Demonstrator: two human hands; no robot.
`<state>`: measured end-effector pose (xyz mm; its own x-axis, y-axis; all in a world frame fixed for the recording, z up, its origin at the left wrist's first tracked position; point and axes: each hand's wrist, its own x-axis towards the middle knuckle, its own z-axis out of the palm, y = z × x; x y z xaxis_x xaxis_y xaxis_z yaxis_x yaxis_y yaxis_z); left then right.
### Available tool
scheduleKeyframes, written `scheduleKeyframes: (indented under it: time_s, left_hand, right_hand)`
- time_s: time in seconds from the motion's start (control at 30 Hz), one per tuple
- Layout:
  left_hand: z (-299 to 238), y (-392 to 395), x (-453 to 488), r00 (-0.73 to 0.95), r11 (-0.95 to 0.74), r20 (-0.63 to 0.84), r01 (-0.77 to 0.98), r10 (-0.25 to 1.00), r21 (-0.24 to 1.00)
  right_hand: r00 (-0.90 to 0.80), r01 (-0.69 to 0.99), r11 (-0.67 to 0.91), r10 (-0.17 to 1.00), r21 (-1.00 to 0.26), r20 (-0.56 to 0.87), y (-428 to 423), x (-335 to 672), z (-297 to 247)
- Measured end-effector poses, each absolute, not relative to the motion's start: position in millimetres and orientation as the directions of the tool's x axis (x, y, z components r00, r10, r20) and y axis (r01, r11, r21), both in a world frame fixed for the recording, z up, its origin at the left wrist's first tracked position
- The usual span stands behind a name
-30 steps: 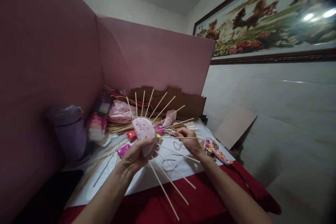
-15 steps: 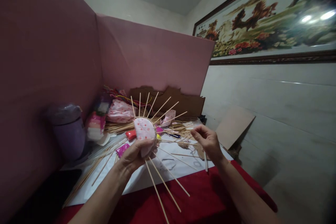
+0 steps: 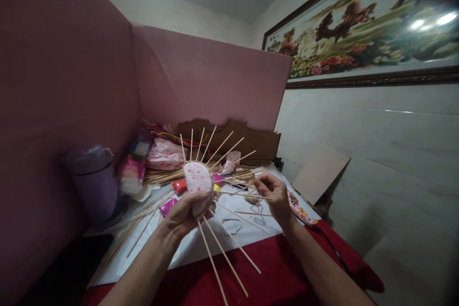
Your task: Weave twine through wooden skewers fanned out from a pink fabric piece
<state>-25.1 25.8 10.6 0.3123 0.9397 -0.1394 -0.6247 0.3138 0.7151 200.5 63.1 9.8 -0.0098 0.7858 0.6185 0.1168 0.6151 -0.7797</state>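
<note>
My left hand is closed around the lower edge of a half-round pad covered in white cloth with pink dots. Its thumb lies across the front of the cloth. Thin wooden sticks fan out from the pad's curved edge, where a cord-like brown rim shows. Off to the right, my right hand is closed in a pinch close to the tips of the right-hand sticks. What its fingers hold is too small to make out. Behind the sticks lies a small bundle of brown twine.
A patterned object with a black cord lies beyond my right wrist. Loose sticks, a magenta packet and a red packet lie on the white sheet. A purple bin stands left; torn cardboard is at the back.
My right hand has moved a little left and stays pinched. The patterned object now shows beside it, and the white strip below it is out of sight. My left hand keeps its hold.
</note>
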Motion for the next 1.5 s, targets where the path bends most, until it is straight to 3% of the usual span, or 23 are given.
scheduleKeyframes:
  time_s: [0.23, 0.37, 0.5, 0.6, 0.7, 0.83, 0.9, 1.1, 1.3, 1.4, 1.5]
  left_hand:
    - [12.5, 25.4, -25.5, 0.306, 0.28, -0.098, -0.635, 0.947, 0.72]
    - [13.5, 24.5, -24.6, 0.299, 0.265, -0.084, -0.642, 0.951, 0.72]
    - [12.9, 25.9, -26.0, 0.305, 0.267, -0.075, -0.658, 0.949, 0.704]
    - [10.2, 27.3, -27.3, 0.297, 0.269, -0.092, -0.639, 0.95, 0.72]
    - [6.6, 28.0, -27.3, 0.277, 0.258, -0.109, -0.588, 0.955, 0.766]
    - [3.5, 28.5, -26.9, 0.274, 0.262, -0.129, -0.533, 0.953, 0.804]
    - [3.3, 28.7, -26.8, 0.271, 0.276, -0.153, -0.506, 0.95, 0.817]
    - [6.5, 27.8, -27.4, 0.304, 0.343, -0.207, -0.508, 0.93, 0.79]
    - [9.4, 27.0, -27.0, 0.296, 0.375, -0.251, -0.513, 0.922, 0.772]
    - [7.3, 28.4, -26.9, 0.27, 0.366, -0.256, -0.536, 0.928, 0.761]
    - [4.6, 29.7, -26.9, 0.261, 0.341, -0.228, -0.575, 0.938, 0.744]
  right_hand:
    - [-0.042, 0.108, 0.739, 0.672, -0.665, 0.74, 34.4, 223.0, 7.3]
    - [0.013, 0.292, 0.787, 0.565, -0.544, 0.825, 20.1, 231.5, 4.2]
    - [-0.147, 0.528, 0.768, 0.503, -0.362, 0.852, 20.9, 230.8, -1.0]
    - [-0.056, 0.625, 0.669, 0.553, -0.403, 0.831, 29.2, 227.5, -0.4]
    - [0.12, 0.601, 0.638, 0.523, -0.481, 0.844, 30.4, 224.9, 5.8]
    - [0.045, 0.617, 0.728, 0.347, -0.299, 0.937, 23.2, 221.3, 19.7]
    - [0.02, 0.635, 0.73, 0.314, -0.255, 0.949, 23.7, 219.5, 27.9]
    - [0.143, 0.639, 0.628, 0.471, -0.445, 0.87, 43.0, 221.9, 40.2]
    - [0.222, 0.452, 0.617, 0.622, -0.645, 0.751, 50.7, 228.1, 20.0]
    - [0.252, 0.4, 0.603, 0.651, -0.69, 0.715, 53.5, 228.0, 7.8]
    - [0.225, 0.449, 0.568, 0.676, -0.69, 0.702, 60.6, 224.6, -3.3]
